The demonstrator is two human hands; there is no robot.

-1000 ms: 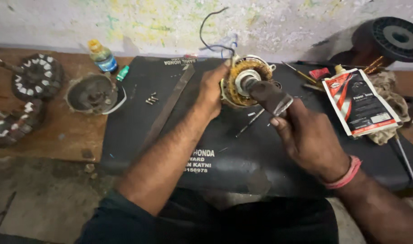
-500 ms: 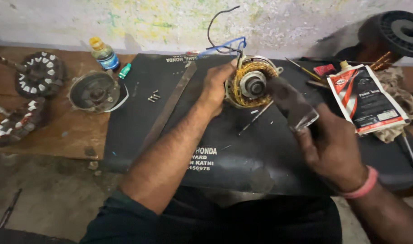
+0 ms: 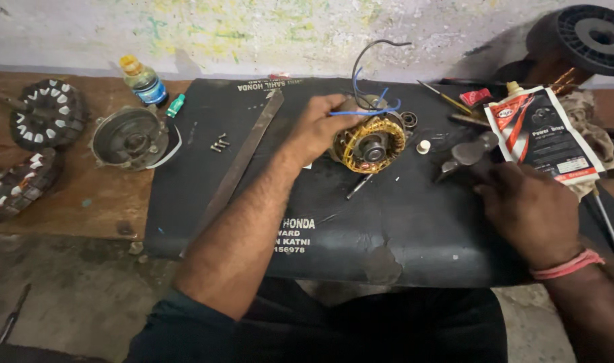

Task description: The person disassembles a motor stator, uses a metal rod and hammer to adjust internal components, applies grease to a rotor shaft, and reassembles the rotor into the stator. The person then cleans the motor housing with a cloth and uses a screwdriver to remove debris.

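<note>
Head view: left hand [image 3: 320, 131] grips the wound stator [image 3: 373, 142], steadying it on the black mat [image 3: 266, 195]. Right hand [image 3: 529, 208], at four o'clock from it, closes around a hammer [image 3: 465, 156].

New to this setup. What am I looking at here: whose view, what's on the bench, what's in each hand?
There is no machine: a person works with bare hands, filmed by a camera on their head looking down. A black mat covers a wooden bench. The left hand steadies a round motor stator with yellowish copper windings and blue and black wires. The right hand holds a dark metal tool, apparently a hammer, low over the mat. Around them lie a flat metal bar, small screws, a metal motor cover, two more stators, a small bottle, a white pouch and a wire spool.
</note>
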